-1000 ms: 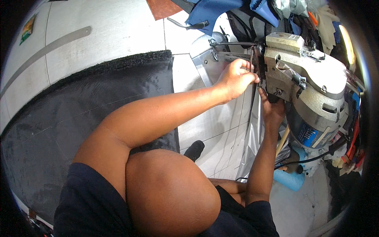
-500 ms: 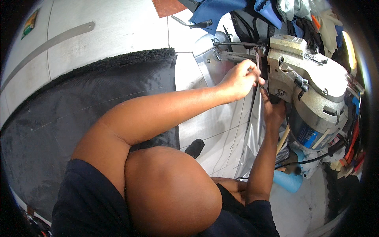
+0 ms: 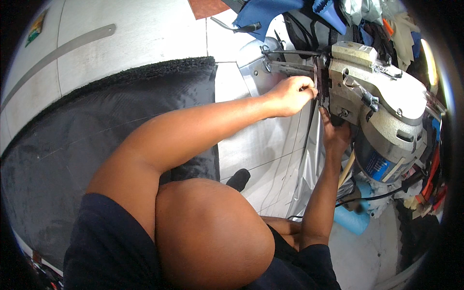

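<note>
At R of view, near wrinkled silver sheeting (image 3: 308, 176): cream-grey, rounded metal machine (image 3: 403, 92). Prob. heavy, rigid; best held two-handed, by its thick body. Thin, dark, flat metal strip (image 3: 316, 72) at machine's L face: likely light, stiff, poss. sharp-edged; pinch by flat sides. L hand (image 3: 294, 96): fingers narrow, tips at strip; can't tell if gripped. R hand (image 3: 337, 135): fingers partly hidden by machine's lower edge, hold unclear. Nearby: smooth grey metal plate (image 3: 258, 79); black slab w/ fuzzy edge (image 3: 111, 116), prob. soft.
</note>
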Tool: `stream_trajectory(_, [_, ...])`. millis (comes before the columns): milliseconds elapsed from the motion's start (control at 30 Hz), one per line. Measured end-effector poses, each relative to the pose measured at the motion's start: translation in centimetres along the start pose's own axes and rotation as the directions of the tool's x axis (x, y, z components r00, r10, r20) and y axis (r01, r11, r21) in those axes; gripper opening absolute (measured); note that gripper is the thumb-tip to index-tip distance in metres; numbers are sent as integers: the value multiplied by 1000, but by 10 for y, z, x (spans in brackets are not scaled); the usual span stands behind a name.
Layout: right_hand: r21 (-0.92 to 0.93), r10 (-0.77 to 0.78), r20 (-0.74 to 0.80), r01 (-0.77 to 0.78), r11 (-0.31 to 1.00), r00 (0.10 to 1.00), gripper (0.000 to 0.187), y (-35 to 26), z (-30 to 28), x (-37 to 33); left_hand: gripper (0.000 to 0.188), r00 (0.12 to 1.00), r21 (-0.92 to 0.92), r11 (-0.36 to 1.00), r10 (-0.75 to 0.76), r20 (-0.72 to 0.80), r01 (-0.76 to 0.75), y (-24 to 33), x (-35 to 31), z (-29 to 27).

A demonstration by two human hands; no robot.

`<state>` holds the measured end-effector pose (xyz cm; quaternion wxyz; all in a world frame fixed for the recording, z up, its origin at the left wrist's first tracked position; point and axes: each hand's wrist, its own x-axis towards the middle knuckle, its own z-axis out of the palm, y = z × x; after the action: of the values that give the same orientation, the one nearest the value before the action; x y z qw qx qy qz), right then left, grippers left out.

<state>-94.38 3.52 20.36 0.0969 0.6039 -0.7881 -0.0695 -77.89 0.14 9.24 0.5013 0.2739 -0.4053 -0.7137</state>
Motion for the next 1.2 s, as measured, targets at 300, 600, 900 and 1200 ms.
stream_trajectory(300, [65,55,135,-64,996,989,79,1,-4,2,20,964,126,987,126,-233,-98,1,-1,6])
stream_trajectory(600, [-68,109,44,-105,992,993,78,-1,2,3,32,933,-373,913,23,-358,-165,13,23,-13])
stream_trajectory(900, [-132,-226,-571,183,974,789,62,-15,29,-39,25,959,-319,942,8,-282,-102,28,33,-33])
stream_trajectory(1200, [598,-74,-299,248,762,951,38,-91,24,-41,17,932,-79,974,178,-316,-213,24,41,-39])
